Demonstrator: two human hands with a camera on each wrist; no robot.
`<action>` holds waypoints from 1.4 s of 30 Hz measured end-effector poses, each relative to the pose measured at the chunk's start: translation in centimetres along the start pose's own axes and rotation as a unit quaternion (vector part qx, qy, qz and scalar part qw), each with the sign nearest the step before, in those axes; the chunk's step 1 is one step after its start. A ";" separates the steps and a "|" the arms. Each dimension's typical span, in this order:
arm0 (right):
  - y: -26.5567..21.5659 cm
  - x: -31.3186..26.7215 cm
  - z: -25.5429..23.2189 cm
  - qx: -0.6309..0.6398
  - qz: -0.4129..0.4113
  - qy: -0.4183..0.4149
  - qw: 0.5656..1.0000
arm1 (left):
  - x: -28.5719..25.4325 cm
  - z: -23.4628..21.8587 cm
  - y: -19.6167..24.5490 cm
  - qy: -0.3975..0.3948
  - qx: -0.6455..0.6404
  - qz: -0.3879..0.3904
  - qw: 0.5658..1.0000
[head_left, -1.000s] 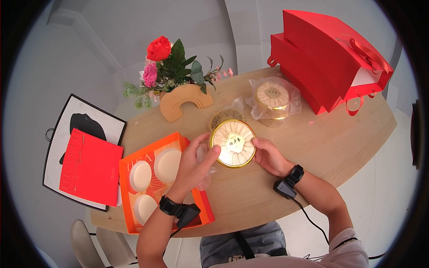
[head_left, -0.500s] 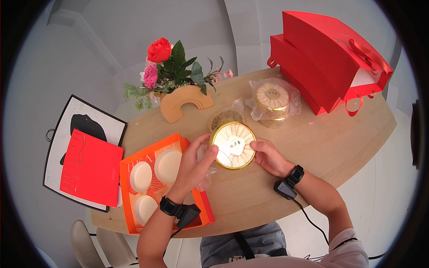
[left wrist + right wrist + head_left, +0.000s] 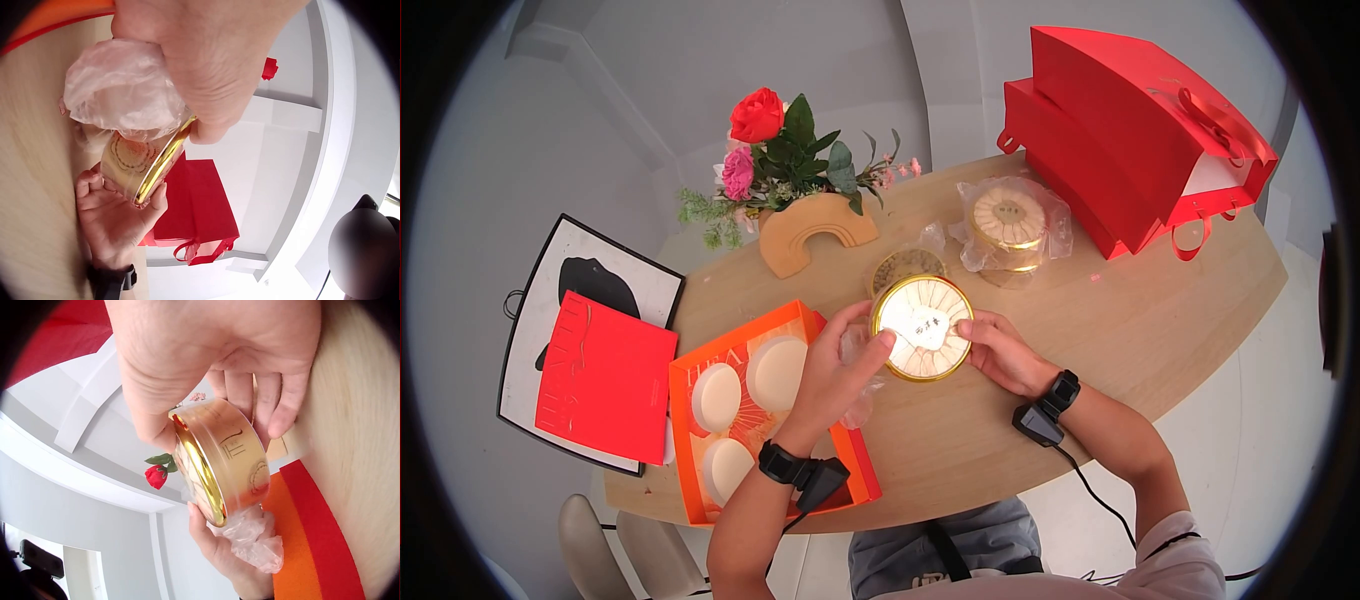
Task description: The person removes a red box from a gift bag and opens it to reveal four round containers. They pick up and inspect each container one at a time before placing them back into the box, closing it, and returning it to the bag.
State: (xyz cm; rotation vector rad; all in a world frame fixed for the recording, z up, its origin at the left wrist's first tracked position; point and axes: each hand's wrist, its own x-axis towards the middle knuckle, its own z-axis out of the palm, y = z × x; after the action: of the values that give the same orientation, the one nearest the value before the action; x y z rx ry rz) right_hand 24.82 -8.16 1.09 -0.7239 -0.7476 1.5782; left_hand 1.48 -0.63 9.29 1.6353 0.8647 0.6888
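Both hands hold a round gold-rimmed canister above the table, its lid tilted up toward the head camera. Pale slices fan around a label with dark characters, partly washed out by glare. My left hand grips the left side, thumb over the rim, with crumpled clear plastic wrap bunched under that palm. On the other side my right hand has its thumb on the lid's edge and its fingers around the clear wall, as the right wrist view shows. Just behind sits another round container, partly covered.
An orange-red box with pale round pieces lies at left, under my left forearm. Beyond it are a red booklet and a framed picture. Wrapped canisters, red gift bags and a flower vase stand farther back.
The canister has tilted slightly and glare has spread across its label. Both thumbs have shifted a little inward over the lid. Everything else on the table stays put.
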 end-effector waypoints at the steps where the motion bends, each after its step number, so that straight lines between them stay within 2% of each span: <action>1: -0.1 0.0 0.1 0.000 0.000 0.000 1.000 | 0.0 0.0 -0.1 0.002 0.002 0.000 1.000; 6: -0.2 0.1 0.3 0.045 -0.004 -0.010 0.999 | 0.0 -0.1 -0.1 -0.003 0.029 -0.004 1.000; 42: -0.2 0.0 0.3 0.037 -0.005 -0.007 0.999 | 0.0 -0.1 0.2 -0.004 0.044 0.005 0.999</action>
State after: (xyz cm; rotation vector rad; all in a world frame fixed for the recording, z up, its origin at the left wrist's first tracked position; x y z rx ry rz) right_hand 24.70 -8.13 1.46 -0.6549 -0.6987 1.5955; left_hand 1.44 -0.65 9.49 1.7207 0.8939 0.6586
